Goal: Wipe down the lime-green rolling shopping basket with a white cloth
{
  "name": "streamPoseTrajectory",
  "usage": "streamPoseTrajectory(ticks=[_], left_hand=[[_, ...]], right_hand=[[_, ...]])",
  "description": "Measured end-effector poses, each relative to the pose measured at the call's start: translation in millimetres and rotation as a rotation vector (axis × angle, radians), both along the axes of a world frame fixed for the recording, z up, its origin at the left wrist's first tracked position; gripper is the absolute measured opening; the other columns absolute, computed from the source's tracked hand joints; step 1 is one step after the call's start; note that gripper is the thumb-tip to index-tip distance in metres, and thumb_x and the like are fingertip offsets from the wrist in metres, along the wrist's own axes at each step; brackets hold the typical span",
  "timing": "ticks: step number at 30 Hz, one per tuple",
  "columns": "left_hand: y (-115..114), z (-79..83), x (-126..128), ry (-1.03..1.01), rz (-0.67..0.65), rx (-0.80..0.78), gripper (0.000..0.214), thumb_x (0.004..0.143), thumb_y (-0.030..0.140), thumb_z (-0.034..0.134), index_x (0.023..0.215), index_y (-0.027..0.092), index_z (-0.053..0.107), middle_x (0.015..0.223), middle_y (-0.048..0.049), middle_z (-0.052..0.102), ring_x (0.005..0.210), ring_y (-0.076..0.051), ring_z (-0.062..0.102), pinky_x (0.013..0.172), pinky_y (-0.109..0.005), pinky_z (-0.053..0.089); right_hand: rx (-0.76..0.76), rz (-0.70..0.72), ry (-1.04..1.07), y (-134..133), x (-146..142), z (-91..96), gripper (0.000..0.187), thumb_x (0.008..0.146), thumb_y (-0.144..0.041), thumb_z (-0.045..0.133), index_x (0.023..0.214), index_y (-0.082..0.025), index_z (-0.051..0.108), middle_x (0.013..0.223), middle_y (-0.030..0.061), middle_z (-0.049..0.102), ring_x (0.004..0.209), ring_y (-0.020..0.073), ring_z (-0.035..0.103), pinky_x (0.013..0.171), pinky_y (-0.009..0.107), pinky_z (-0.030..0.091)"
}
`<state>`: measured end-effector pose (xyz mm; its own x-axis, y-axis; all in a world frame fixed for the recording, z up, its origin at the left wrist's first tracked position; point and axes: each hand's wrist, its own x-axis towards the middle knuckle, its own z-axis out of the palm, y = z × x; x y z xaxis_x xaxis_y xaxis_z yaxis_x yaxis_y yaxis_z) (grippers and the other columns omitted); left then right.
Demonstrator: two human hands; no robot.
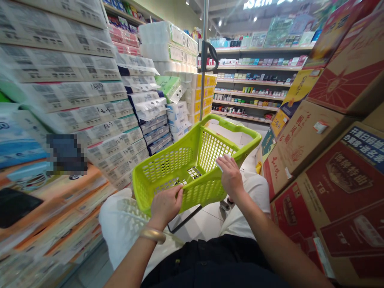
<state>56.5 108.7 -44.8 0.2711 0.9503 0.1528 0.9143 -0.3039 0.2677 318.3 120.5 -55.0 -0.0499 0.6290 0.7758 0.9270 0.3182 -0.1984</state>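
Note:
A lime-green plastic shopping basket (162, 164) with perforated walls stands tilted between my knees, its handle (232, 126) end pointing away to the right. Its inside holds nothing that I can see. My left hand (166, 204), below a gold bangle (153, 235), is closed on the near rim, thumb along the edge. On the right part of the same rim lies my right hand (231, 176), fingers bent over a small white wipe (221, 160), perhaps a tissue, pressed against the basket. Most of the wipe is hidden under the fingers.
Tall stacks of wrapped paper packs (81, 92) rise close on the left. Cardboard cartons (336, 180) are piled close on the right. A metal pole (205, 60) stands behind the basket, and stocked shelves (249, 82) line the back. A dark phone-like object (19, 206) lies at the left.

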Motion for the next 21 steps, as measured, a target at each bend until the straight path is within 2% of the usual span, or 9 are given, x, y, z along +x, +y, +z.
streamPoseTrajectory(ticks=[5, 8, 12, 15, 17, 18, 19, 20, 21], left_hand=[[3, 6.6, -1, -0.004, -0.012, -0.043, 0.036, 0.097, 0.036, 0.041, 0.120, 0.032, 0.068, 0.119, -0.0001, 0.073, 0.103, -0.026, 0.070, 0.082, -0.036, 0.053], [4, 9.5, -5, -0.001, 0.006, -0.070, 0.035, 0.097, 0.036, 0.042, 0.119, 0.032, 0.069, 0.116, -0.0001, 0.074, 0.104, -0.027, 0.070, 0.082, -0.036, 0.053], [9, 7.0, -12, -0.015, -0.010, -0.064, 0.035, 0.097, 0.034, 0.042, 0.118, 0.031, 0.069, 0.117, -0.0012, 0.073, 0.102, -0.027, 0.070, 0.084, -0.038, 0.053], [7, 12.9, -9, -0.042, -0.030, -0.012, 0.034, 0.094, 0.028, 0.045, 0.117, 0.024, 0.069, 0.116, -0.0075, 0.073, 0.105, -0.030, 0.068, 0.093, -0.044, 0.051], [-5, 29.6, 1, -0.109, -0.042, 0.069, 0.036, 0.088, 0.021, 0.051, 0.120, 0.018, 0.067, 0.118, -0.0134, 0.070, 0.110, -0.033, 0.064, 0.099, -0.052, 0.047], [-16, 42.0, 8, -0.200, -0.096, 0.095, 0.038, 0.085, 0.020, 0.053, 0.121, 0.017, 0.066, 0.118, -0.0141, 0.070, 0.111, -0.033, 0.063, 0.100, -0.053, 0.047], [-29, 56.2, 15, -0.336, -0.228, 0.081, 0.039, 0.086, 0.020, 0.053, 0.123, 0.019, 0.065, 0.119, -0.0128, 0.069, 0.112, -0.031, 0.063, 0.101, -0.051, 0.047], [-45, 71.0, 21, -0.493, -0.406, 0.027, 0.038, 0.088, 0.024, 0.052, 0.124, 0.022, 0.063, 0.121, -0.0110, 0.067, 0.115, -0.028, 0.061, 0.103, -0.048, 0.047], [-63, 85.1, 26, -0.624, -0.595, -0.105, 0.038, 0.092, 0.028, 0.052, 0.128, 0.025, 0.060, 0.126, -0.0083, 0.065, 0.120, -0.026, 0.059, 0.106, -0.045, 0.046]], right_hand=[[-0.026, 0.169, -0.118, -8, -34, -13.2, 0.052, 0.083, 0.002, 0.039, 0.122, -0.018, 0.067, 0.130, 0.0074, 0.067, 0.129, 0.0227, 0.056, 0.114, 0.043, 0.041], [-0.025, 0.163, -0.109, -7, -21, -10.2, 0.055, 0.082, 0.002, 0.039, 0.125, -0.020, 0.066, 0.131, 0.0065, 0.067, 0.132, 0.0214, 0.054, 0.115, 0.045, 0.040], [0.008, 0.058, -0.043, -3, 9, 0.1, 0.058, 0.081, 0.003, 0.039, 0.127, -0.021, 0.065, 0.131, 0.0068, 0.067, 0.134, 0.0225, 0.051, 0.117, 0.049, 0.037], [0.015, 0.036, -0.031, -5, 2, -1.3, 0.057, 0.081, 0.003, 0.039, 0.126, -0.020, 0.066, 0.131, 0.0078, 0.066, 0.135, 0.0234, 0.051, 0.117, 0.049, 0.037], [0.004, 0.096, -0.071, -9, -15, -6.8, 0.056, 0.081, 0.002, 0.039, 0.125, -0.020, 0.066, 0.131, 0.0070, 0.067, 0.134, 0.0223, 0.052, 0.116, 0.046, 0.039], [-0.004, 0.138, -0.096, -10, -23, -9.4, 0.056, 0.082, 0.002, 0.039, 0.125, -0.020, 0.066, 0.131, 0.0066, 0.067, 0.133, 0.0217, 0.053, 0.115, 0.045, 0.040], [-0.011, 0.173, -0.116, -11, -29, -11.0, 0.055, 0.082, 0.001, 0.039, 0.125, -0.020, 0.066, 0.131, 0.0062, 0.067, 0.133, 0.0212, 0.053, 0.115, 0.044, 0.041], [-0.016, 0.193, -0.126, -11, -31, -11.2, 0.055, 0.082, 0.001, 0.039, 0.125, -0.021, 0.066, 0.131, 0.0058, 0.067, 0.133, 0.0208, 0.053, 0.115, 0.044, 0.041], [-0.019, 0.191, -0.123, -11, -30, -9.8, 0.056, 0.082, 0.001, 0.039, 0.126, -0.021, 0.066, 0.131, 0.0054, 0.067, 0.133, 0.0206, 0.053, 0.115, 0.044, 0.041]])
